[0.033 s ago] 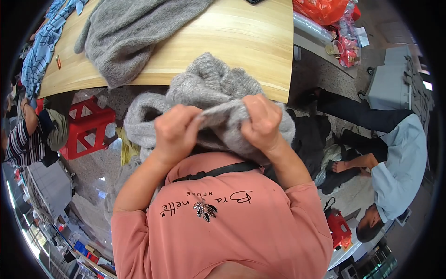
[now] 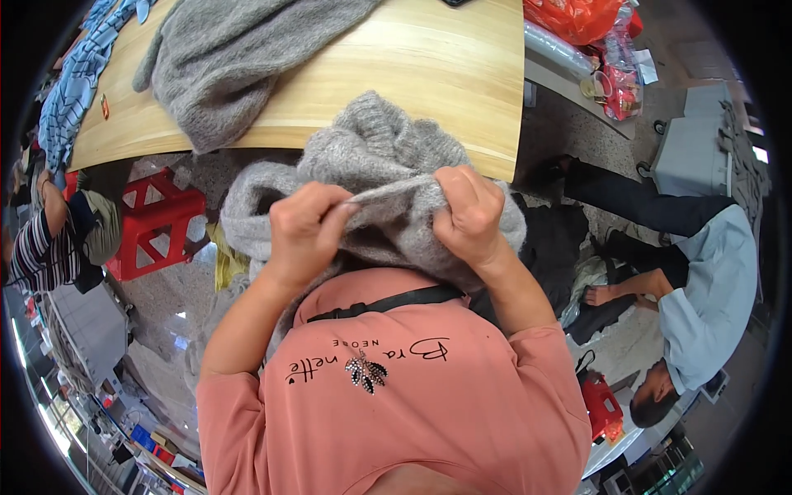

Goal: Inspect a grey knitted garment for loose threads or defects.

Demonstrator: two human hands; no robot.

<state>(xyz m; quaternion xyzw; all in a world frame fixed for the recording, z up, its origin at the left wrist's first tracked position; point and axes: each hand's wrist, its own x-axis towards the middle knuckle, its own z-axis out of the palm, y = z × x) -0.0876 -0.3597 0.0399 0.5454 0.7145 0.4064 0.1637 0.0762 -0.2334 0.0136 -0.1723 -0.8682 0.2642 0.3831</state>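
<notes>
A fuzzy grey knit sweater (image 2: 346, 157) lies bunched in front of my body, its ribbed part resting against the table's near edge. My left hand (image 2: 307, 227) pinches one end of a narrow fold of the knit between thumb and fingers. With fingers curled tight, my right hand (image 2: 472, 210) grips the other end. Between the two hands the fold is stretched into a straight strip. Loops of the same sweater hang below and around both hands. What lies inside my fingers is hidden.
A second grey knit garment (image 2: 239, 66) is spread on the wooden table (image 2: 429, 74), with blue checked cloth (image 2: 74, 91) at its left. A red stool (image 2: 157, 219) stands on the left. Dark cloth (image 2: 544, 247) lies at right, near a seated person (image 2: 701, 280). Another person (image 2: 49, 239) is far left.
My hands have drawn slightly apart, and the strip of knit between them looks longer and tighter. The rest of the sweater has barely shifted.
</notes>
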